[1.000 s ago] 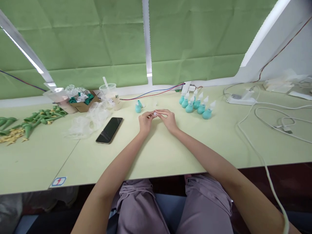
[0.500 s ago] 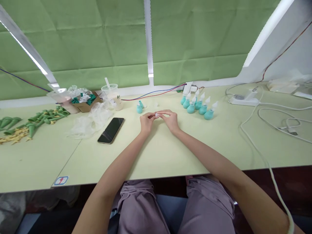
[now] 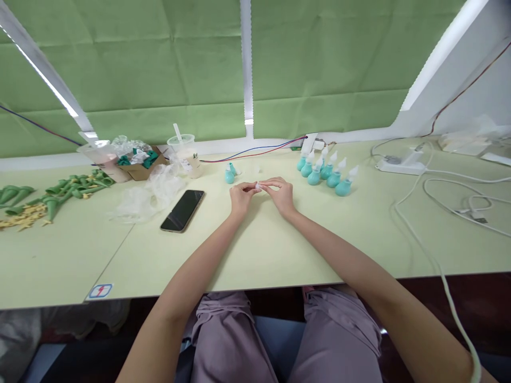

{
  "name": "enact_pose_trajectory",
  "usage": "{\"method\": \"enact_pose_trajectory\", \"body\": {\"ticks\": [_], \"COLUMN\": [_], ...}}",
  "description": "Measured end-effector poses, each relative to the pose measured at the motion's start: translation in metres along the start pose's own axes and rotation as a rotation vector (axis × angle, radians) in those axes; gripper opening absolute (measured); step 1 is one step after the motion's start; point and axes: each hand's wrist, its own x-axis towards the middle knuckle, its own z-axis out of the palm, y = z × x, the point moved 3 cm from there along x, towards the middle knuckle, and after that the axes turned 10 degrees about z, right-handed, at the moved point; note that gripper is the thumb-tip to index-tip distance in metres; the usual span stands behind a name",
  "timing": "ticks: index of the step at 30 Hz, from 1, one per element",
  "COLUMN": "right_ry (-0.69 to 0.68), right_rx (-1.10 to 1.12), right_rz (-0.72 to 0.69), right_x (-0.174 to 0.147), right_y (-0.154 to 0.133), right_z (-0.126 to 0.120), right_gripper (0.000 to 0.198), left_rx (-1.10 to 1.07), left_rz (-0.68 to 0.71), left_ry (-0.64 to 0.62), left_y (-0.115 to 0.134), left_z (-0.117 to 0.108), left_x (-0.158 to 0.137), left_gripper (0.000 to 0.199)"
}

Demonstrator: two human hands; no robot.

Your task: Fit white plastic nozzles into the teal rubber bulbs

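Between my two hands is a small whitish translucent piece, pinched at the fingertips just above the table. My left hand grips it from the left side, fingers closed. From the right, my right hand holds the same piece with thumb and fingers together. Fingers cover much of it, so its exact shape is hard to make out. Behind my left hand stand small turquoise bulb pieces without white tips. To the right, several turquoise bulbs with pointed white tips stand in a cluster.
A phone lies left of my hands, beside crumpled clear plastic. Drink cups and a cardboard box stand behind. Green cone-shaped pieces are far left. A power strip and white cables lie right.
The view has shifted very slightly. Both hands stay in nearly the same place, still pinching the small whitish piece, and the things on the table stand as before.
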Motion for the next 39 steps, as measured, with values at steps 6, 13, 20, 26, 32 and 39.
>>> {"method": "enact_pose_trajectory", "body": {"ticks": [6, 13, 20, 26, 32, 39], "right_ry": [0.004, -0.097, -0.147, 0.005, -0.198, -0.419], "right_rx": [0.014, 0.145, 0.294, 0.084, -0.584, -1.084], "right_rz": [0.054, 0.262, 0.389, 0.280, -0.056, -0.141], "right_x": [0.000, 0.007, 0.010, 0.029, 0.064, 0.103], "right_y": [-0.002, 0.011, 0.032, 0.039, 0.018, 0.013], "right_z": [-0.002, -0.001, 0.004, -0.003, 0.026, 0.085], "right_gripper": [0.012, 0.019, 0.034, 0.036, 0.017, 0.008], "left_rx": [0.040, 0.265, 0.391, 0.393, 0.439, 0.381], "left_rz": [0.008, 0.272, 0.370, 0.338, 0.146, 0.059], "left_ry": [-0.001, -0.072, -0.168, -0.149, -0.102, -0.057], "left_y": [0.005, 0.011, 0.004, -0.007, -0.034, -0.045], "left_z": [0.000, 0.000, 0.003, -0.008, -0.030, -0.034], "left_x": [0.000, -0.003, -0.003, 0.007, 0.022, 0.020], "left_gripper": [0.017, 0.010, 0.018, 0.025, 0.016, 0.013]}}
